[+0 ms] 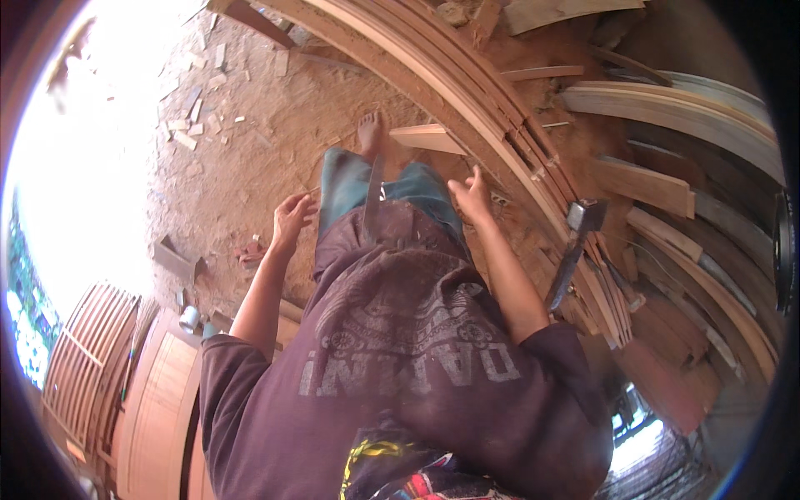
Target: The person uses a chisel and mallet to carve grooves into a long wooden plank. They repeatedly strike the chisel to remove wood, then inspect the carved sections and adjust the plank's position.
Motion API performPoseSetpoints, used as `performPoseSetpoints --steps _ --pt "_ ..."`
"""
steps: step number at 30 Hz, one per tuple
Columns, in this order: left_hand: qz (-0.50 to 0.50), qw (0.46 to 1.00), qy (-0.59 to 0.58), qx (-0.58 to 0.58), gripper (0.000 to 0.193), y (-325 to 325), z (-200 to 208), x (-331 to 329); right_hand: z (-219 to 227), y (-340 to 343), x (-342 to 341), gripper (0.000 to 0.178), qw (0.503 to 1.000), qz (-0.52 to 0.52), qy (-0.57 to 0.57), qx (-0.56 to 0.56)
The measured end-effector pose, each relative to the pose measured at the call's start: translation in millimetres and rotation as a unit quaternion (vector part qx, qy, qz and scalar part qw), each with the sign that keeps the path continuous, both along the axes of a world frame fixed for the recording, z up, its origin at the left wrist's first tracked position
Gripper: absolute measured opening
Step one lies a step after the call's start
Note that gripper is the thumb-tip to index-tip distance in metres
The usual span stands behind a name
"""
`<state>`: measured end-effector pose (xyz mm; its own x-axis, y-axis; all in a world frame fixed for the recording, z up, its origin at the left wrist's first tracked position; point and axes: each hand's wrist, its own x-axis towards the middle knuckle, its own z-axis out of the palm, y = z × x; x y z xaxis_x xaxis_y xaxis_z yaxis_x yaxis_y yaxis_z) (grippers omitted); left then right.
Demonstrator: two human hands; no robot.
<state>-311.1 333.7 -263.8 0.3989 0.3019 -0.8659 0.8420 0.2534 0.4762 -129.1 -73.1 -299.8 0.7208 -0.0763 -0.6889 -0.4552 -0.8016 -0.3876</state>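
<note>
My left hand hangs beside my left knee, fingers loosely bent and apart, with nothing plainly in it. To the right of my lap, my right hand is raised with its fingers apart and nothing in them. It is near the long wooden boards that run down the right side. A hammer with a dark handle rests on those boards, beyond my right forearm. A long dark flat strip lies over my lap; its kind I cannot make out. Close to my foot is a pale wedge-shaped piece of wood.
Many wood offcuts litter the dirt floor at the far left. Stacked planks fill the right side. A panelled wooden door and a slatted wooden frame stand at the lower left, near a pale cup-like container.
</note>
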Motion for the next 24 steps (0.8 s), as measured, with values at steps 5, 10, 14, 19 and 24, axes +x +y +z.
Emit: performPoseSetpoints --steps 5,10,14,19,24 --pt "0.014 0.999 -0.034 0.031 0.046 -28 61 -22 -65 -1 32 0.084 0.94 -0.161 0.033 0.297" --pt "0.117 0.993 -0.001 0.022 0.048 -62 38 -123 -47 26 31 0.067 0.964 -0.061 -0.084 0.243" --pt "0.256 0.967 -0.003 0.013 0.046 -68 32 -160 -22 48 -2 0.058 0.981 0.092 -0.121 0.118" --pt "0.209 0.976 0.056 0.01 0.044 -37 25 -147 -6 64 -19 0.058 0.979 0.098 -0.099 0.147" --pt "0.08 0.995 -0.045 0.047 0.043 -8 1 -75 107 66 17 0.037 0.989 -0.012 -0.102 0.102"
